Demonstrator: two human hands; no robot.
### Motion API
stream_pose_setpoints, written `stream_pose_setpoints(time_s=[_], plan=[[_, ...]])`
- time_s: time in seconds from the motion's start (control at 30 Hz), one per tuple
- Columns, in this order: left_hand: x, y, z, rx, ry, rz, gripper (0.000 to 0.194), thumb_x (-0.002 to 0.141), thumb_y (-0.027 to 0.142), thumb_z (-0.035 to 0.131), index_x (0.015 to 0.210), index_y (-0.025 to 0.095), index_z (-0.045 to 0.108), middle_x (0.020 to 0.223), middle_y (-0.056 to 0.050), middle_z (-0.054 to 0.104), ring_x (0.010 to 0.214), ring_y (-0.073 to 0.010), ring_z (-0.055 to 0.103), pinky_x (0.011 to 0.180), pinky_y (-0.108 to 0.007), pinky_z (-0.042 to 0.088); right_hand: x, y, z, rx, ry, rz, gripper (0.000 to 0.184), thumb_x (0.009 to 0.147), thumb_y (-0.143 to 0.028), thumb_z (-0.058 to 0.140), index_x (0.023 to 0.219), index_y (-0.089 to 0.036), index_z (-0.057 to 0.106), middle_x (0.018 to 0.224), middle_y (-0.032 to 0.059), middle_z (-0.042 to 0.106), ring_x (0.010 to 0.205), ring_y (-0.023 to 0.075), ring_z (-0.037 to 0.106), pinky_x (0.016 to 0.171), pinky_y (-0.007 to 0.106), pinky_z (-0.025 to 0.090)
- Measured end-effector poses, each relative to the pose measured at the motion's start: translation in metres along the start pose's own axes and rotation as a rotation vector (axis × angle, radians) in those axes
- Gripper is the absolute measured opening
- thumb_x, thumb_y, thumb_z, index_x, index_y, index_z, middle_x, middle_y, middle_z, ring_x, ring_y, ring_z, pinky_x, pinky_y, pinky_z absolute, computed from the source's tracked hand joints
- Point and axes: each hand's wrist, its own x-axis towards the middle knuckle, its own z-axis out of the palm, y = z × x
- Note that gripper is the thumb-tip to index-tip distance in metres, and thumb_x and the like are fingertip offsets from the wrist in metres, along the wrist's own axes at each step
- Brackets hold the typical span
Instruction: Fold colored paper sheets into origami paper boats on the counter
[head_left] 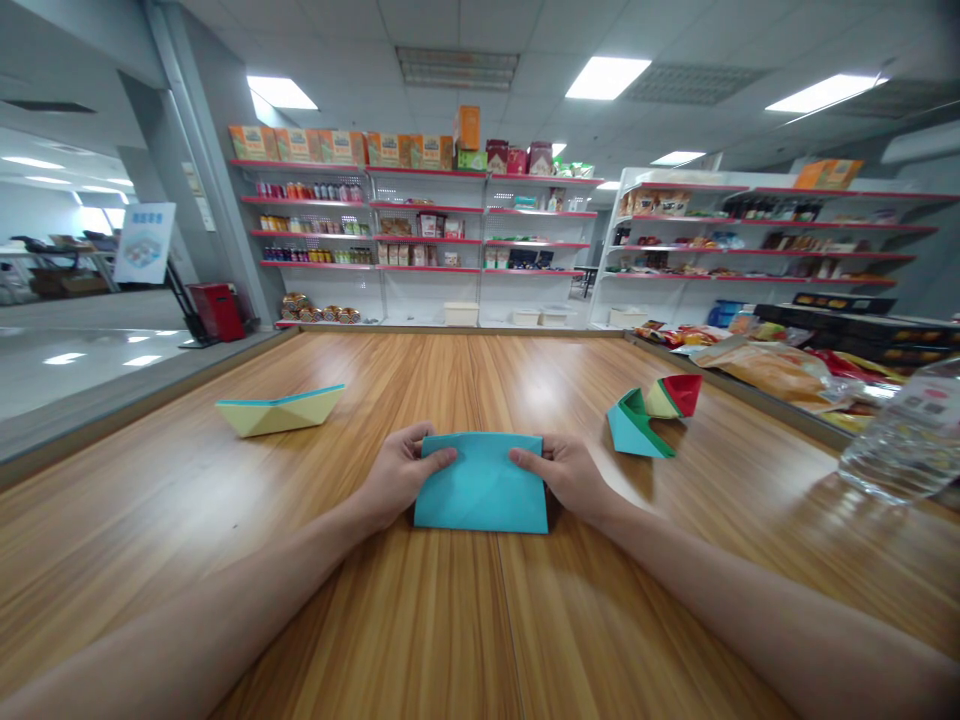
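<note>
A folded sheet of blue paper point(484, 495) is held up just in front of me, its lower edge close to the wooden table point(315, 620). My left hand point(405, 470) pinches its upper left corner, thumb on the near face and fingers behind. At the upper right corner my right hand point(566, 470) grips it the same way. Off to the left lies a yellow paper boat point(289, 415) with a blue rim. On the right, a folded paper piece point(637, 425) in blue, green, yellow and red rests on the table.
A clear plastic bottle point(904, 440) stands at the right edge. Behind it are packaged goods point(772, 365) and stacked black boxes point(862, 325). Shelves point(427, 207) of groceries line the back, and a red bin point(217, 310) is on the floor at left.
</note>
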Motion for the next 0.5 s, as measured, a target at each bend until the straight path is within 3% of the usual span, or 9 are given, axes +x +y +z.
stream_pose_setpoints(time_s=[0.1,0.17,0.23,0.3,0.37,0.43,0.5], plan=[[0.003,-0.004,-0.002,0.039,-0.012,0.009,0.035,0.072,0.038,0.07,0.066,0.018,0.043,0.054,0.006,0.049,0.045,-0.0078,0.045,0.042,-0.018,0.033,0.001,0.005,-0.001,0.038,-0.014,0.006,0.037,0.071,-0.052,0.066,0.069,-0.015,0.063,0.059,0.0003,0.056,0.05,0.0106,0.044,0.047,0.024,0.036],[0.003,-0.003,-0.002,0.179,0.041,0.054,0.026,0.077,0.039,0.065,0.077,0.018,0.051,0.066,0.0,0.059,0.058,-0.0143,0.057,0.049,-0.023,0.043,0.002,0.007,-0.001,0.008,0.002,-0.004,0.038,0.072,-0.052,0.064,0.066,-0.015,0.061,0.057,-0.0004,0.054,0.049,0.0104,0.043,0.045,0.023,0.034],[0.0,0.0,-0.001,0.433,0.131,0.2,0.026,0.081,0.036,0.059,0.098,0.017,0.056,0.096,-0.009,0.065,0.091,-0.0242,0.062,0.07,-0.033,0.05,0.003,0.008,-0.002,-0.103,0.057,-0.033,0.04,0.073,-0.053,0.062,0.059,-0.016,0.057,0.052,-0.0016,0.05,0.047,0.0101,0.04,0.044,0.023,0.03],[-0.006,0.006,0.004,0.714,0.095,0.41,0.034,0.086,0.029,0.052,0.119,0.019,0.053,0.131,-0.012,0.051,0.125,-0.0288,0.042,0.097,-0.044,0.039,0.003,0.009,-0.003,-0.26,0.122,-0.087,0.042,0.075,-0.052,0.06,0.054,-0.017,0.053,0.05,-0.0019,0.048,0.046,0.0103,0.039,0.043,0.023,0.027],[-0.012,0.01,0.01,0.92,-0.173,0.545,0.04,0.09,0.025,0.043,0.13,0.02,0.047,0.148,-0.009,0.031,0.138,-0.0273,0.018,0.11,-0.048,0.021,0.002,0.01,-0.003,-0.435,0.163,-0.15,0.043,0.078,-0.05,0.057,0.051,-0.017,0.052,0.049,-0.0011,0.049,0.047,0.011,0.041,0.044,0.024,0.026],[-0.017,0.011,0.016,1.044,-0.485,0.508,0.048,0.093,0.031,0.039,0.139,0.019,0.035,0.151,-0.009,0.021,0.14,-0.027,0.012,0.112,-0.049,0.017,0.001,0.008,-0.002,-0.637,0.17,-0.16,0.042,0.08,-0.049,0.054,0.052,-0.017,0.055,0.051,0.0013,0.053,0.048,0.0127,0.045,0.046,0.025,0.029],[-0.018,0.01,0.019,1.137,-0.657,0.41,0.054,0.095,0.039,0.033,0.144,0.02,0.024,0.152,-0.009,0.016,0.14,-0.0279,0.01,0.112,-0.049,0.015,-0.002,0.004,0.001,-0.863,0.185,-0.108,0.039,0.083,-0.047,0.051,0.061,-0.016,0.062,0.059,0.0068,0.061,0.054,0.0176,0.053,0.051,0.028,0.035]])
